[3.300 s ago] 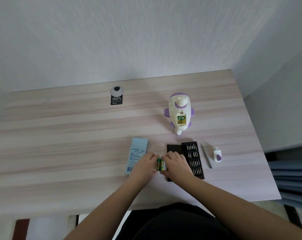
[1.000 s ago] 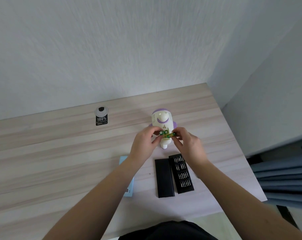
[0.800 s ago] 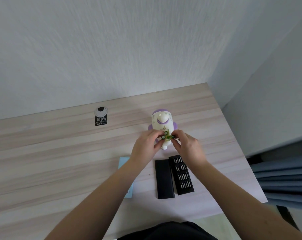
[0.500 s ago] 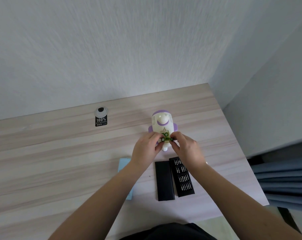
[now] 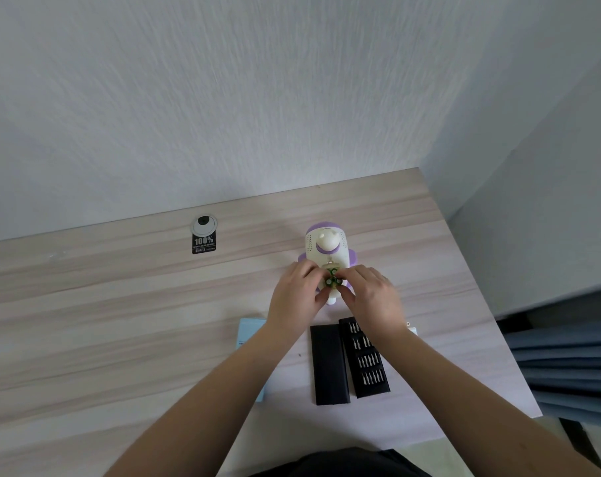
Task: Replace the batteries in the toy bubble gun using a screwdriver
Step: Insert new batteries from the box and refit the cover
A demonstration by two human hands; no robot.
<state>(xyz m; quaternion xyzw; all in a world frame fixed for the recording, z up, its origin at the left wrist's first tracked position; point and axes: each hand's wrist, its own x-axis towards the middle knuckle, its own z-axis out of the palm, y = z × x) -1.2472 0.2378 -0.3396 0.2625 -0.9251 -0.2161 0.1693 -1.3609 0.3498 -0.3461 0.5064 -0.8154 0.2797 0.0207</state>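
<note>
Batteries (image 5: pixel 333 281) have moved from near the bit case (image 5: pixel 362 359) up to the bubble gun (image 5: pixel 327 251) on the table (image 5: pixel 120 304); your left hand (image 5: pixel 297 297) and right hand (image 5: pixel 373 301) both pinch them at its open bay. Small, smooth, likely slippery: pinch mid-barrel. Toy looks light, so brace it just behind the grip.
</note>
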